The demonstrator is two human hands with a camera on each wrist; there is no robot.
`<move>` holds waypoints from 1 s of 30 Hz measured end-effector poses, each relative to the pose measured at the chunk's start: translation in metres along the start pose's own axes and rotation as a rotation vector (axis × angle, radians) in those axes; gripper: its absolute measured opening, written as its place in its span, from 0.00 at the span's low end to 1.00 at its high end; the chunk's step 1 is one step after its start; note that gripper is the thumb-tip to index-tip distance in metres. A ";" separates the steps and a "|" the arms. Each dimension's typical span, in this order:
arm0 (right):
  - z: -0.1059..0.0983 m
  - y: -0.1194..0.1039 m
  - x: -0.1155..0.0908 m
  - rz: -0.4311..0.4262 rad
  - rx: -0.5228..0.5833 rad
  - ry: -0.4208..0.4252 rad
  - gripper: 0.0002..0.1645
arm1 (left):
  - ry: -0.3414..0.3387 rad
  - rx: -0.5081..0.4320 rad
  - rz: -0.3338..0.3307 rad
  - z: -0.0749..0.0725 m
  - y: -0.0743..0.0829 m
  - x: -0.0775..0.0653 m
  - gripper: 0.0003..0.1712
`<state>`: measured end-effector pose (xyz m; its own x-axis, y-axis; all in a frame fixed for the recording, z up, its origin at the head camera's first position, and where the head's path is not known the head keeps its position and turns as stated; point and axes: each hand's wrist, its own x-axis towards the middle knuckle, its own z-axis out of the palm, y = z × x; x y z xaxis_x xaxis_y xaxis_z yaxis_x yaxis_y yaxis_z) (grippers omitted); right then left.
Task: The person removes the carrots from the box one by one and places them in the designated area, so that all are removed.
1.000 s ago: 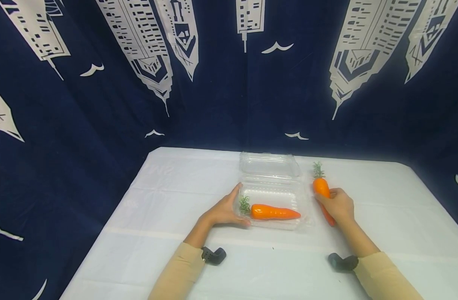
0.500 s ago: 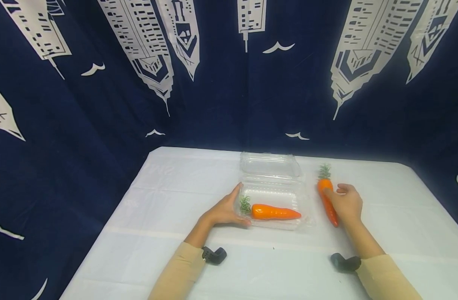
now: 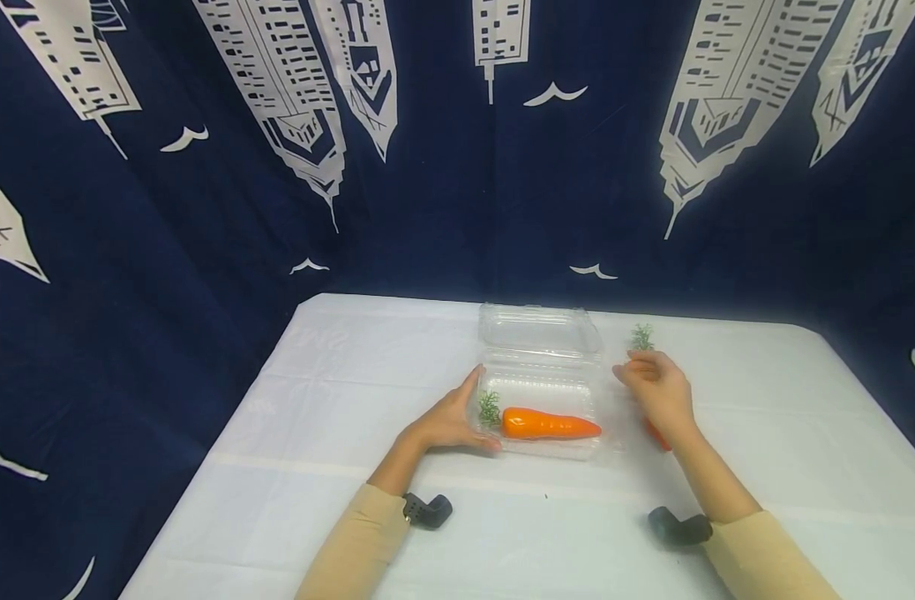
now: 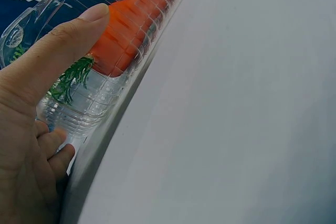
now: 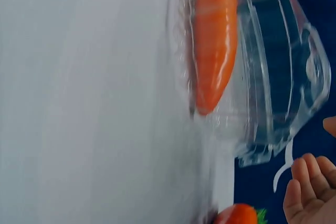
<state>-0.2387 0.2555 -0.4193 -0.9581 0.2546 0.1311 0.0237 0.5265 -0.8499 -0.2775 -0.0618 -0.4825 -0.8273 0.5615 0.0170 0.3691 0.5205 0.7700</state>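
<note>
In the head view, a clear plastic clamshell box lies with its lid folded back. An orange carrot with green leaves rests inside along the near side. My left hand holds the box's left end, thumb at the front and fingers at the back; the left wrist view has the thumb lying along the clear wall. Right of the box, my right hand is over a second carrot, hiding most of it. The right wrist view has this hand with loose fingers, beside the carrot, holding nothing.
The box's lid lies toward the back edge of the white-covered table. Behind the table hangs a dark blue curtain with a white city print. Each wrist carries a dark camera mount, such as the left one.
My right hand shifts the second carrot slightly right, lets go of it, then moves left and across above it. My left hand stays at the box, and the first carrot has not moved.
</note>
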 end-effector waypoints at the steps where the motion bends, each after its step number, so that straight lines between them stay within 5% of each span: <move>1: 0.003 -0.002 0.000 -0.024 -0.008 -0.025 0.31 | 0.001 -0.001 0.001 0.000 0.000 0.000 0.77; 7: 0.020 -0.014 -0.005 -0.189 -0.061 -0.199 0.26 | -0.001 0.015 -0.003 -0.001 0.000 0.000 0.78; 18: 0.052 -0.026 -0.014 -0.329 -0.129 -0.448 0.18 | 0.004 -0.028 0.016 0.000 0.000 0.000 0.78; 30: 0.062 -0.018 -0.010 -0.359 -0.160 -0.592 0.23 | 0.001 0.013 -0.018 -0.001 0.000 0.001 0.79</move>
<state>-0.2476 0.1934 -0.4372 -0.9076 -0.4167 0.0508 -0.3243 0.6195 -0.7149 -0.2789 -0.0618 -0.4824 -0.8342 0.5514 0.0040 0.3598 0.5387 0.7618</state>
